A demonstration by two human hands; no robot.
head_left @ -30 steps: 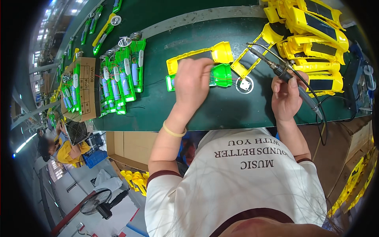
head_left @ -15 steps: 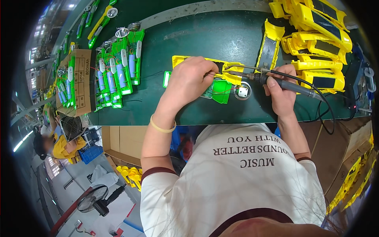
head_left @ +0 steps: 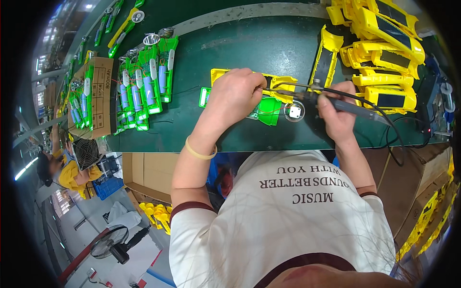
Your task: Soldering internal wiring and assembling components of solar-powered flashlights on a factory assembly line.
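My right hand (head_left: 340, 115) grips a soldering iron (head_left: 354, 108) by its dark handle. A thin metal tube runs beside its tip, and both point left at the inside of a yellow plastic housing (head_left: 284, 82). Over the left part of that housing, my left hand (head_left: 240, 90) is closed in a pinch; what its fingertips hold is hidden. Just below lies a green casing (head_left: 269, 111) with a circuit board and thin red wires. A round lamp head (head_left: 294, 111) with a white centre sits at the casing's right end, between my hands.
Several green casings with blue cells (head_left: 149, 86) stand at the left by a cardboard box (head_left: 102, 98). A single yellow housing (head_left: 326, 55) lies beyond my right hand, beside a pile of yellow housings (head_left: 394, 57). The iron's black cable (head_left: 401, 144) loops at right.
My right hand and the soldering iron have shifted slightly left, and the tip sits a little further into the yellow housing. My left hand keeps its pinch at nearly the same place.
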